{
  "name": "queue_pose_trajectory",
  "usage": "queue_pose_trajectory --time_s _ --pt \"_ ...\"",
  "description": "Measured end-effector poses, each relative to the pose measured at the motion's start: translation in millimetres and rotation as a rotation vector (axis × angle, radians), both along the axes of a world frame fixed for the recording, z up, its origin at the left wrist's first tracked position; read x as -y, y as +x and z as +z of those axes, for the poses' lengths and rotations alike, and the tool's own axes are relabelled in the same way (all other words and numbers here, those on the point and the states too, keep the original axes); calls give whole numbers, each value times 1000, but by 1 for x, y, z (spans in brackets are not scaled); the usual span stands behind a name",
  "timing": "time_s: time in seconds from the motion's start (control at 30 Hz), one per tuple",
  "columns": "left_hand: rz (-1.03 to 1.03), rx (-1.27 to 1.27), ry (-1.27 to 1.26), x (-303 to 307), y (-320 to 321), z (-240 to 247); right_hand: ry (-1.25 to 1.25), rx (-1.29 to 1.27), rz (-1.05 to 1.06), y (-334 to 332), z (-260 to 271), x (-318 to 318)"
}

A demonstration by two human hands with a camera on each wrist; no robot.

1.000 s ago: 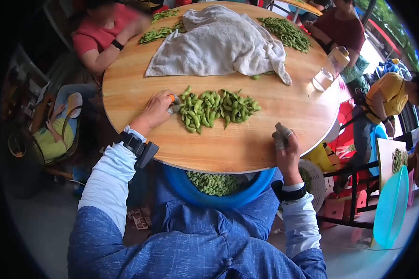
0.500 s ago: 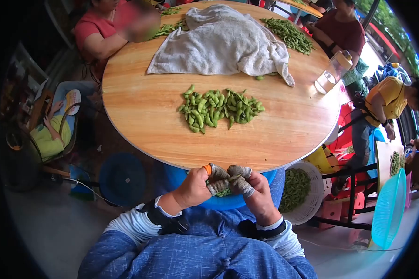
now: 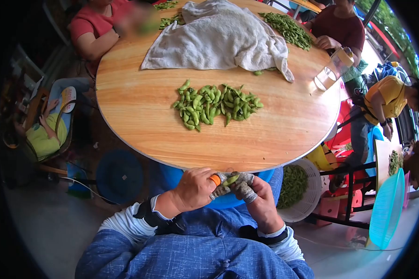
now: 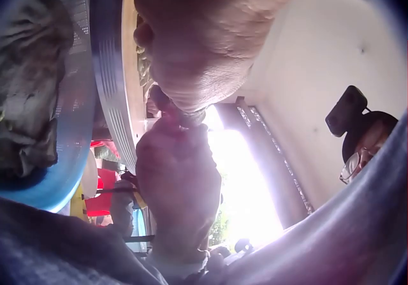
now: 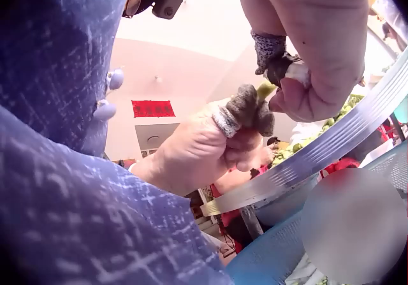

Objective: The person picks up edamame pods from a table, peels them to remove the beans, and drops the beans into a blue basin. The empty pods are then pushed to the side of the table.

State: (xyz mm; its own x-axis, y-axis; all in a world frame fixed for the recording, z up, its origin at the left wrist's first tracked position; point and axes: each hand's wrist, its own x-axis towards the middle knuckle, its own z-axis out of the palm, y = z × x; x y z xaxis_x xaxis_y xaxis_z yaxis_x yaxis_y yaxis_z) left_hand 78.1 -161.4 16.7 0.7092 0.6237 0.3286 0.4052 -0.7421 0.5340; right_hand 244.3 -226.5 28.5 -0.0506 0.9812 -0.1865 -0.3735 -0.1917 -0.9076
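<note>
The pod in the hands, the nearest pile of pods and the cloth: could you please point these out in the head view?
Pod (image 3: 230, 180), head view, its visible green side.
Pile (image 3: 211, 103), head view, near its middle.
Cloth (image 3: 219, 43), head view, upper surface near its middle.

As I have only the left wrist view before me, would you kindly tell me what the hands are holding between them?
Observer: A green pod, held where the left hand and the right hand meet.
Operator: Thank you. Does anything on the left hand help me tell it from the right?
Observer: Yes, in the head view it wears an orange band.
Operator: And what lies on the table beyond the pile of pods?
Observer: Beyond that pile, a crumpled whitish cloth is spread over part of the wooden table.
</note>
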Motion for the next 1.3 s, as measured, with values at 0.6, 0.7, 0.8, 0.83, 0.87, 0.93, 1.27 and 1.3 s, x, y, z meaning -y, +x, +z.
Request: queue_pose_trajectory --time_s 0.6,0.7,0.8,0.83,0.87,0.93,1.27,1.3 --pt "-128 -85 201 -5 -5 8 -76 21 -32 -4 5 0" --pt "-127 -86 177 -4 -6 4 -139 -11 -3 -1 -4 -1" --pt "-143 148 -58 -3 -3 -10 -80 -166 31 -1 -12 -1" --pt "-151 268 -169 -3 0 -13 -42 -199 28 -2 -14 -2" --pt "-172 362 -248 -2 4 -15 -5 -233 25 -4 -16 -3" --pt "-213 550 -405 -2 11 -15 88 -298 58 -3 -24 -6" --pt "-87 415 -782 1 1 -17 130 -296 190 9 -30 -12" --pt "-106 398 -687 -1 2 -10 132 -226 153 10 -27 -10"
